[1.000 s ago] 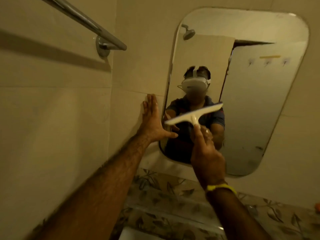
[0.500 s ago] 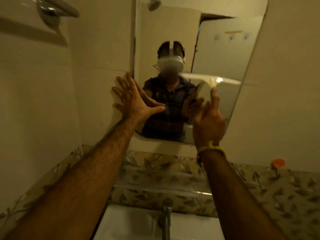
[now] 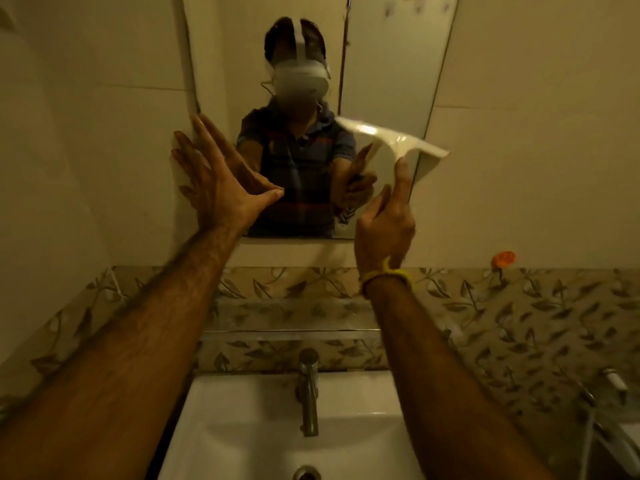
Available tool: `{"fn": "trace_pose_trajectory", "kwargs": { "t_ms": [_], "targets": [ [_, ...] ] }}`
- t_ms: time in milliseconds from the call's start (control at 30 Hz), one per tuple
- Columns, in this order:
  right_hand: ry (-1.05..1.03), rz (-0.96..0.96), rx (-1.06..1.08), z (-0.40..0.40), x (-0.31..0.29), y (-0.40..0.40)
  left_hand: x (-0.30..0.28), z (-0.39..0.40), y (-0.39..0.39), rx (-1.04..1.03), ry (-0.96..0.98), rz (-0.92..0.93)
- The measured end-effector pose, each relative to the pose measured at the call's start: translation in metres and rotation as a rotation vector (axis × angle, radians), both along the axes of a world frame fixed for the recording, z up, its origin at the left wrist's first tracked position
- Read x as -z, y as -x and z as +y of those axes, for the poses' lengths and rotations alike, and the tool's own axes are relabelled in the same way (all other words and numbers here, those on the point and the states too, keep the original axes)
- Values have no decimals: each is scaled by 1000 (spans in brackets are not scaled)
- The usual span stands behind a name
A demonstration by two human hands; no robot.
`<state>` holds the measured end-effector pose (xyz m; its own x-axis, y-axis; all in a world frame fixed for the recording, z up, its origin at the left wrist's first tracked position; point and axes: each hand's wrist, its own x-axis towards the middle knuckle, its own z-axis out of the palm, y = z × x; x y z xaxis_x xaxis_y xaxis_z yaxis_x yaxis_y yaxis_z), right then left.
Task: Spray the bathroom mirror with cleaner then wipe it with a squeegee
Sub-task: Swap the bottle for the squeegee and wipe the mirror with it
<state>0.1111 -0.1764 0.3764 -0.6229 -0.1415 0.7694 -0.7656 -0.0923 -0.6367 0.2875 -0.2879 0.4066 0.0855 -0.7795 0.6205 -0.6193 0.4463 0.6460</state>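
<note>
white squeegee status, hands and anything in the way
Right hand grips white plastic squeegee, blade at wall mirror right edge. Left hand open, flat at mirror's left edge. Nothing blocking the glass.

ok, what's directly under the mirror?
Under the mirror: a plain wall strip, then leaf-patterned tiles, then the tap and white sink. The forearms cover parts of the tiles and sink.

Single head-worn view, looking forward and down; sitting close to the mirror (image 3: 381, 64), which is filling the upper frame; sink (image 3: 242, 427) lying directly below; both forearms reaching in from the bottom edge.
</note>
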Motion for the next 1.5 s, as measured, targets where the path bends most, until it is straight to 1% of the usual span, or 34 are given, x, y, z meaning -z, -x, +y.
{"fn": "trace_pose_trajectory", "kwargs": {
  "t_ms": [67,100,233,300,433,500,633,700,767,833,900,1067,1100,1167,1233,1300,1400,1500],
  "targets": [
    [-50,8,-30,9,32,-11,5,1,4,-13,4,17],
    [-61,7,-35,10,37,-12,7,2,5,-21,9,26],
    [17,-74,6,0,1,3,10,5,7,-17,18,27],
    [36,-103,15,-2,-4,8,12,5,7,-13,17,22],
    [-50,-137,-33,8,48,-14,13,4,7,-17,11,12],
    [-64,-121,-28,12,58,-22,13,4,7,-24,16,8],
    [-4,-174,33,1,9,-1,11,5,7,-23,18,-5],
    [12,-190,35,0,-3,5,11,5,7,-24,15,-3],
    [-13,-212,13,4,18,-6,13,4,8,-21,21,-3],
    [-62,-217,-37,10,53,-27,15,3,8,-26,23,-3],
    [-78,-224,-59,13,69,-39,17,2,8,-35,33,-7],
    [18,-304,39,1,25,-16,17,1,8,-28,43,-13],
    [28,-309,57,-1,24,-14,17,2,8,-29,42,-15],
    [5,-317,56,0,40,-28,18,1,8,-25,42,-16],
    [-37,-307,-29,4,66,-52,19,-1,8,-18,43,-16],
    [-53,-299,-57,6,79,-66,19,-4,8,-15,45,-18],
    [-21,-405,-38,-3,70,-66,20,-6,8,-15,48,-25],
    [-27,-440,-22,-2,66,-72,20,-6,8,-11,51,-36]
  ]
}}
